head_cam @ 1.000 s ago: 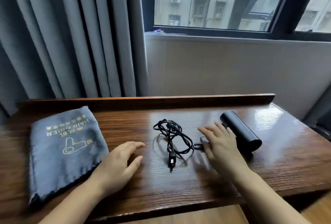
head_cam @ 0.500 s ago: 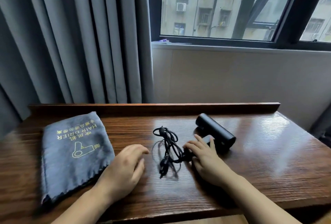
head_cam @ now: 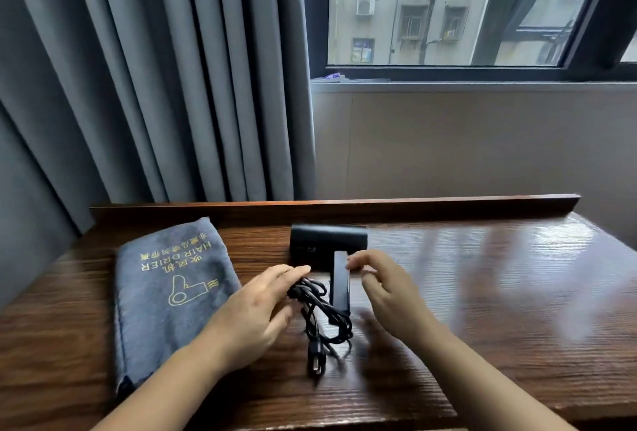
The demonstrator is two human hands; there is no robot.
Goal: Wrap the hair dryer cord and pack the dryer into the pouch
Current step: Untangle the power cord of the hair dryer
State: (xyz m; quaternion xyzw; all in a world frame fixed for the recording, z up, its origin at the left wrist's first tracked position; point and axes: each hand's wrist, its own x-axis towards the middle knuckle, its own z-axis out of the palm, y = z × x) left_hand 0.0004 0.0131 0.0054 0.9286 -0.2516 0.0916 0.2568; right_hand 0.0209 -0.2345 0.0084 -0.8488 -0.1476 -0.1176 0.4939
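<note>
- Head view: hair dryer lies mid-frame on the desk, handle toward the viewer.
- Cord bunched beside the handle; limp, likely to tangle.
- Left hand spread, fingertips touching cord.
- Right hand relaxed beside the handle; contact unclear.
- Pouch lies flat at left; soft cloth.
- Dryer looks rigid and smooth; best gripped by the handle.

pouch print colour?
Yellow-gold lettering and dryer icon on the grey-blue pouch, clearest in the head view.

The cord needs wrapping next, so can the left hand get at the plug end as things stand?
Probably yes: the plug lies bare on the table just nearer than the left hand, which already touches the cord; nothing lies between.
</note>
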